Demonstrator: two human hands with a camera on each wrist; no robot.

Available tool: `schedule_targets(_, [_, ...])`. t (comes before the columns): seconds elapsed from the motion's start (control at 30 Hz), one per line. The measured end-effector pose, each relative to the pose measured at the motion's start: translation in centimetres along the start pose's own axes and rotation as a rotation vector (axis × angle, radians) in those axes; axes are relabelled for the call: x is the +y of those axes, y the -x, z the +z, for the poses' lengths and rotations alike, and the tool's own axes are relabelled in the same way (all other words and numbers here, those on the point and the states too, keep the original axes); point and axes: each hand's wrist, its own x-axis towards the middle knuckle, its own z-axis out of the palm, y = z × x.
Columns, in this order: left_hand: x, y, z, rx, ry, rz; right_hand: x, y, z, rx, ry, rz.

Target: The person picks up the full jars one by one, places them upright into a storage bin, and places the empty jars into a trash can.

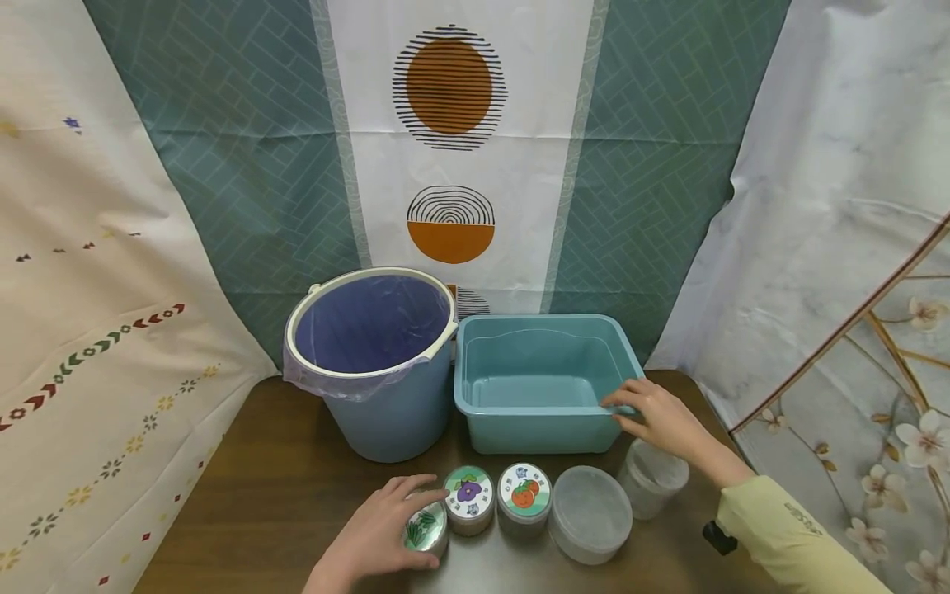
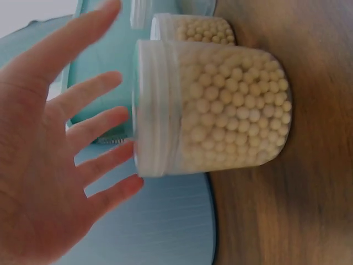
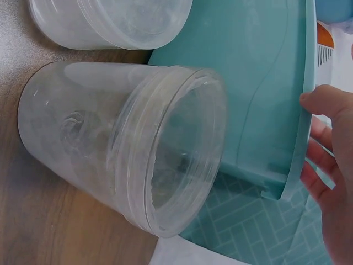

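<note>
In the head view my left hand [image 1: 384, 528] spreads over a jar with a green-leaf picture on its lid [image 1: 425, 528]. The left wrist view shows the hand [image 2: 66, 132] with extended fingers beside the lid end of a clear jar full of small round beige balls [image 2: 231, 105]. My right hand [image 1: 656, 417] is at the near right rim of the teal basin [image 1: 534, 429]. From the right wrist, the thumb lies on one side of the rim and the fingers go behind it, pinching it. Below that hand stands a clear, empty-looking jar [image 3: 132, 138].
Between the hands stand a jar with a purple eggplant lid [image 1: 469, 499], one with an orange-red fruit lid [image 1: 524, 499] and a wide translucent tub [image 1: 590, 516]. A blue bucket [image 1: 401, 425] with a bag liner stands left of the basin. Patterned cloths hang behind the table [image 1: 245, 470].
</note>
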Motion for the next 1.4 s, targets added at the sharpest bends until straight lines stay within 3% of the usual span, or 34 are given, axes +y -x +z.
schedule_targets(0.33, [0.1,-0.9,0.6,-0.045,-0.067,-0.005,0.1,0.1,0.1,0.006,-0.005,-0.007])
schedule_targets(0.63, [0.1,-2.2,-1.0,-0.198,0.000,-0.001,0.0,0.0,0.3,0.026,-0.022,-0.009])
schedule_targets(0.9, [0.8,-3.8,-5.6,-0.261,-0.024,0.032,-0.1,0.5,0.6,0.059,-0.142,0.107])
schedule_targets(1.13, [2.6,-5.6,-9.9,-0.274,-0.101,0.086,-0.1,0.4,0.7,0.071,-0.262,0.173])
schedule_targets(1.4, [4.4,-8.8,-13.2,-0.355,-0.154,0.163,0.0,-0.2,0.5,-0.001,-0.350,0.215])
